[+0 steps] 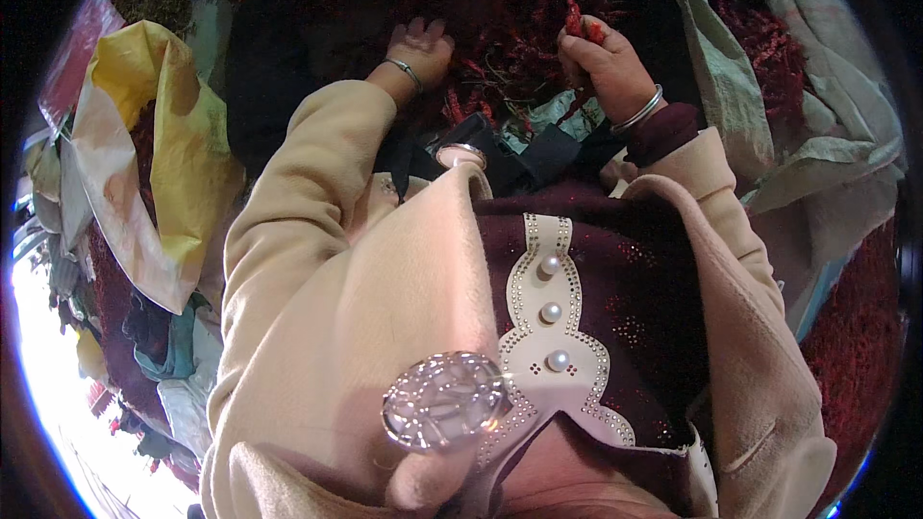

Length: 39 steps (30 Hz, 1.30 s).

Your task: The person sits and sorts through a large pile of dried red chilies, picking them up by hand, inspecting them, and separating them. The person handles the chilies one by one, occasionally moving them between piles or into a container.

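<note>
My right hand [609, 61], with a silver bangle at the wrist, pinches a few dried red chili peppers [573, 18] between thumb and fingers. To its left, my left hand [422, 50] lies low over the dark pile, back upward. Its fingertips are lost in shadow, so I cannot tell whether it grips anything. Between the hands spreads a heap of dried red chilies [505, 61] with pale stalks. Below the right hand, nearer my body, a pale crumpled plastic piece [566, 115] shows among dark cloth.
On the left stands a yellow and white sack [180, 180], its mouth gaping. A greyish woven sack [743, 86] on the right holds more red chilies [768, 50]. Dark red material [858, 331] covers the ground at lower right. A dark trouser leg [263, 79] extends at upper left.
</note>
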### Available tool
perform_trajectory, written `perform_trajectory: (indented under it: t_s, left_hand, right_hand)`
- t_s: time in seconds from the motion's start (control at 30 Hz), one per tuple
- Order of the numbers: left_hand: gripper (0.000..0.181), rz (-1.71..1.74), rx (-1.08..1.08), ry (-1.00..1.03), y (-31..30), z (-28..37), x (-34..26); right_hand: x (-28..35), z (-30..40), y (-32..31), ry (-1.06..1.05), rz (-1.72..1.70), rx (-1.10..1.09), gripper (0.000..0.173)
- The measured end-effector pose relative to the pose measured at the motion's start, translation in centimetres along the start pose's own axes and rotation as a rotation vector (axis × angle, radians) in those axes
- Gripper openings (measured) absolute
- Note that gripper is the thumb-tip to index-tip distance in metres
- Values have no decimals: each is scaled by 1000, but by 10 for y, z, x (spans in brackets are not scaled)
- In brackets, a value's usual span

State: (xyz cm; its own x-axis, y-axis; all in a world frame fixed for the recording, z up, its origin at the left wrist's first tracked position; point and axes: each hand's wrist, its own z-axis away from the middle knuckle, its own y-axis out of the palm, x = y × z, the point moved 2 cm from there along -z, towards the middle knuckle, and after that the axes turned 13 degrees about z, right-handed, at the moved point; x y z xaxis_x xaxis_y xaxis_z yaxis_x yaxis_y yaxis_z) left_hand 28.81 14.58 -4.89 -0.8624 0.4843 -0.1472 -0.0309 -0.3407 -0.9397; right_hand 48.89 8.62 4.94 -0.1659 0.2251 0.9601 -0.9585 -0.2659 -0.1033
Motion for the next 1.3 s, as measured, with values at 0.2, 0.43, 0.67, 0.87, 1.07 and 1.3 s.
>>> perform_trajectory:
  t_s: [0.2, 0.43, 0.67, 0.87, 1.07, 1.3]
  left_hand:
    - [24, -31, -121, 111, -22, 9, 3]
    - [17, 1056, -431, 237, -69, 27, 0]
    - [19, 2220, 98, 159, -74, 37, -27]
    - [18, 2334, 305, 130, -66, 42, -47]
    - [19, 2000, 228, 64, -57, 38, -51]
    - [20, 1525, -46, 159, -50, 40, -59]
  right_hand:
    - [-4, -3, 2, -2, -117, -46, 10]
    - [-10, -13, 0, 100, -550, -125, 6]
    - [1, -18, 16, 183, -612, -30, 16]
    - [0, -22, 31, 154, -744, 267, 17]
    - [-5, -21, 40, 110, -617, 96, 12]
    - [-3, -23, 27, 113, -655, 21, 14]
